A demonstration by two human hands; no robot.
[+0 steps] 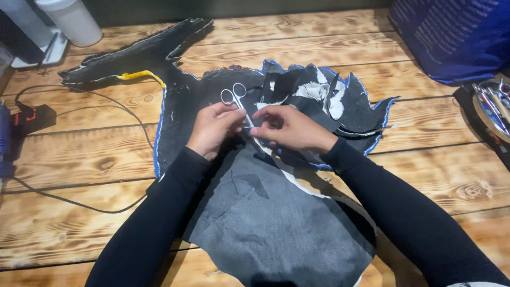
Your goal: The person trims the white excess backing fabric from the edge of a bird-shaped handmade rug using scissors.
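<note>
L hand (212,127) gripped scissors (237,101), R hand (289,129) pinched dark fabric (276,212) just beside the blades, on wood table (79,223).

A white cylindrical container (71,20) stands at eleven o'clock on the wooden table (85,159). A blue bag (451,37) fills one o'clock, with a tray of metal tools (494,106) at three. A black cable (79,154) loops at nine.

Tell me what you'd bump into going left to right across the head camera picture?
Black box with red on it → black cable → left hand → small scissors → right hand → blue bag → round tray of metal tools.
</note>
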